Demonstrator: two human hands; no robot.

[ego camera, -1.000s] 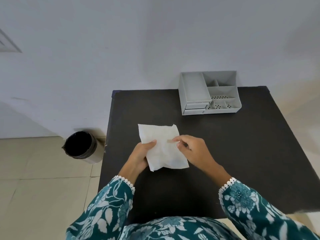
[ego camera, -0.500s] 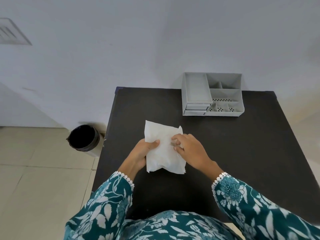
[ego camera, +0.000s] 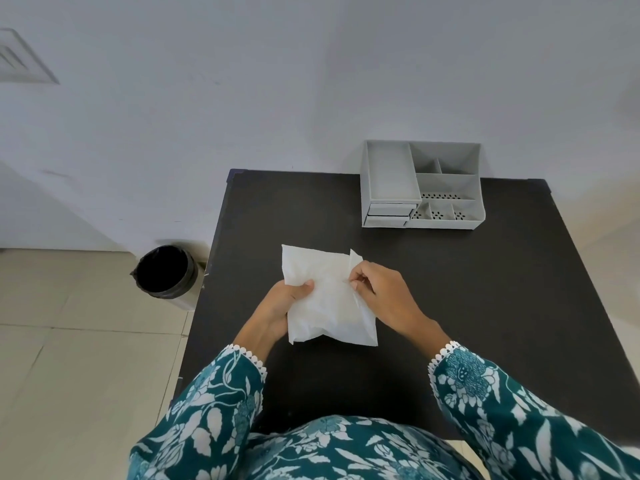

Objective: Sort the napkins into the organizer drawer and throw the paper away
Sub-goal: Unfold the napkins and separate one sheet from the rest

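On the floor at the far left, just off the tabletop's (ego camera: 519, 306) left edge, stands the bin (ego camera: 165, 271) with its black liner, mouth open upward. It lies on the left hand's side, so the left arm looks the nearer one for throwing the wrapper away.

The left hand (ego camera: 280, 306) grips the left edge of the white paper packet (ego camera: 329, 299), thumb on top and fingers wrapped underneath. The packet sits over the near middle of the tabletop, its long axis running away from the person, its far end toward the wall.

The right hand (ego camera: 381, 296) has its grip pinched shut on a raised flap at the packet's upper right edge, apparently working it open. Whether napkins are inside cannot be seen.

Beyond and to the right, against the wall, sits the grey organizer (ego camera: 420, 188), its two small drawers (ego camera: 389, 215) both closed and facing the person. The right hand is nearer to it.
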